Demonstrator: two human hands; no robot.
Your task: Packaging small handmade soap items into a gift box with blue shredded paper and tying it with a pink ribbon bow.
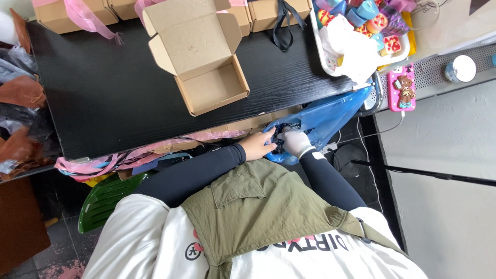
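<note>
Here, in the head view, both hands are down at the near edge of the black table, just below it, close to the person's body. The left hand is bare and the right hand wears a white glove. Both reach into the open mouth of a blue plastic bag. The bag hangs off the near edge of the table, toward its right corner. Between the two hands sits a dark bunch of stuff inside the bag. The left hand's fingers curl around the bag's rim and touch the dark stuff. The gloved right hand is bent over the dark stuff too, but I cannot tell if it is closed tight on it.

On the table, near the middle, an open brown cardboard box sits with its lid flaps up. More closed brown boxes line the far edge, some with pink ribbon. A white tray of bright little blocks sits at the far right corner. A pink phone case with a bear lies just past the right edge. Pink ribbons hang along the near edge.
</note>
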